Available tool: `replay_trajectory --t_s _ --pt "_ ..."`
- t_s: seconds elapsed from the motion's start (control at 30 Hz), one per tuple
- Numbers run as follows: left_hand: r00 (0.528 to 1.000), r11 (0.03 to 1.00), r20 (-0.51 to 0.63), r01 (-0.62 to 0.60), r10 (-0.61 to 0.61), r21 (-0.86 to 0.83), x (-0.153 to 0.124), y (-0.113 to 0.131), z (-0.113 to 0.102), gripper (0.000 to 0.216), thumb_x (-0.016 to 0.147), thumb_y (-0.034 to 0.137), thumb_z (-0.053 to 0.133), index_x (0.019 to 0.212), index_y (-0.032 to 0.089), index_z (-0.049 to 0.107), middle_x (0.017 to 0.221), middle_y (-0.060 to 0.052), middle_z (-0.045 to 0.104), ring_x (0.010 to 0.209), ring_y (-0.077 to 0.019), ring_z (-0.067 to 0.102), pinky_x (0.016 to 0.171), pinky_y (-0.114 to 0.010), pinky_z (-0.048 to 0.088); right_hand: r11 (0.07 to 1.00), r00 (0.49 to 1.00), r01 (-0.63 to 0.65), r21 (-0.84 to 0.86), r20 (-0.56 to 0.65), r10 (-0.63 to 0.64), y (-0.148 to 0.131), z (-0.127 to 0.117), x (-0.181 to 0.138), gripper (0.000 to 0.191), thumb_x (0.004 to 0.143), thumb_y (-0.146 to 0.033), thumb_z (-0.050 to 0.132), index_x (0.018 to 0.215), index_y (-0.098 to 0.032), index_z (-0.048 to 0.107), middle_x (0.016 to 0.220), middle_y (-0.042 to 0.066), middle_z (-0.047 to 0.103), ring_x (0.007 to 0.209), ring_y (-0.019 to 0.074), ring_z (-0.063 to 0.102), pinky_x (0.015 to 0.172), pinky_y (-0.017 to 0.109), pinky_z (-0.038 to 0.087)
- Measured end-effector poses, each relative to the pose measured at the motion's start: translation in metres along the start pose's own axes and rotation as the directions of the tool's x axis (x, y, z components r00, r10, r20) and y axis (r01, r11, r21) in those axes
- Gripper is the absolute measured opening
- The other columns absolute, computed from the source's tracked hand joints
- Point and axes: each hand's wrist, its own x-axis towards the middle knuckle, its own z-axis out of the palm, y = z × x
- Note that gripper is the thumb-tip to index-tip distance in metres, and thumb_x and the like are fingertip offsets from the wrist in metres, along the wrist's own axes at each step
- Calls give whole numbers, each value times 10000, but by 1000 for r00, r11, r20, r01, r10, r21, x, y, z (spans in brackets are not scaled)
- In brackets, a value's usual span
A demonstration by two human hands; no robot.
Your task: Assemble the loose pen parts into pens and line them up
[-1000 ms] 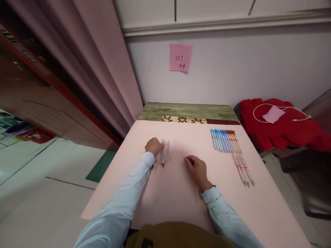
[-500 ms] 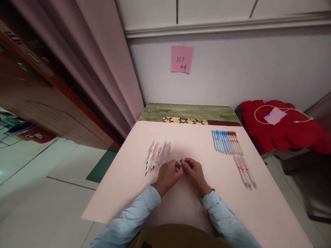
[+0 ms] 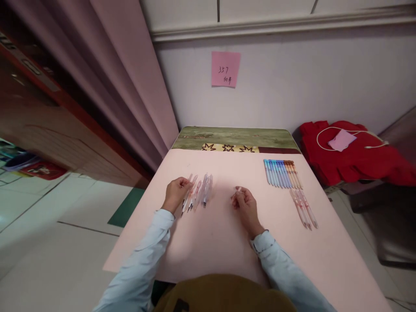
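Note:
My left hand [image 3: 177, 193] is over the left edge of a loose group of clear pens [image 3: 196, 193] with dark tips toward me. Its thumb and fingers pinch the far end of the outermost pen [image 3: 190, 177]. Near the middle of the table, my right hand [image 3: 246, 208] is closed, with a small pale piece [image 3: 239, 189] showing between thumb and fingertips; its exact kind is too small to tell. To the left of that hand lie a few greyish clear pens [image 3: 207, 188], part of the same group.
A neat row of blue, purple and brown-capped pens [image 3: 282, 174] lies at the far right, with 3 clear pinkish pens [image 3: 304, 209] nearer me. Beyond the pink table cover [image 3: 208, 255] are a wall with a pink note [image 3: 225, 69] and red cloth [image 3: 325, 167] with a white cable.
My hands, together at the middle before, have parted. The left has moved left to the clear pens, while the right stays near the middle with the small pale piece.

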Motion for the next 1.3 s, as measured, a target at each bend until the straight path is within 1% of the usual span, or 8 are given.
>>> replay_trajectory --t_s 0.07,0.17,0.33,0.53,0.73,0.87,1.0,1.3 --pt "999 1000 35 -17 18 -21 -8 2 7 171 736 355 625 717 191 669 644 4 644 627 -147 568 590 -253 406 1000 1000 12 1 -16 -12 1 -1 0 446 854 -448 619 1202 -190 513 726 -6 634 576 131 559 519 254 465" --pt "998 999 40 -36 38 -32 -13 5 12 147 731 327 614 731 193 675 654 6 646 641 -149 575 595 -251 401 1000 1000 10 -7 -19 -11 1 -2 0 519 831 -407 641 1280 -201 481 743 -14 642 605 139 579 561 274 491" --pt "995 999 90 -47 45 21 -16 6 7 104 725 286 610 715 199 667 653 9 638 644 -152 571 596 -254 393 1000 1000 -4 30 25 3 1 -5 0 460 865 -422 601 1249 -185 512 747 7 650 642 151 599 582 284 495" --pt "987 993 148 -74 59 97 -33 11 5 93 751 258 602 677 212 634 658 17 636 652 -152 578 602 -259 378 999 998 -19 48 57 17 0 -5 1 414 861 -414 609 1201 -190 529 706 -14 620 631 146 587 564 272 477" --pt "984 914 179 -61 -13 402 -49 24 10 180 752 390 660 684 232 605 735 -15 679 721 -206 610 560 -294 303 999 998 -25 40 61 23 1 -5 3 398 856 -407 617 1183 -195 537 696 -23 616 609 141 580 558 271 475" --pt "980 860 189 -47 -58 508 -57 33 13 169 779 407 622 784 238 630 841 -52 706 820 -248 630 582 -301 313 998 997 -26 65 68 21 2 -6 3 386 861 -396 626 1180 -198 535 682 -30 603 614 138 577 557 264 464" --pt "976 844 192 -18 -101 536 -58 39 13 129 796 331 560 810 229 638 876 -68 715 851 -254 636 590 -307 321 997 997 -34 68 70 29 0 -4 2 394 856 -404 645 1174 -198 538 676 -32 599 626 141 579 563 263 461" --pt "975 844 187 3 -122 537 -56 38 15 160 797 375 559 792 227 619 868 -67 712 857 -252 635 596 -302 321 994 997 -57 91 59 52 -1 -5 1 379 897 -466 598 1157 -192 575 782 17 655 644 135 586 591 274 486"
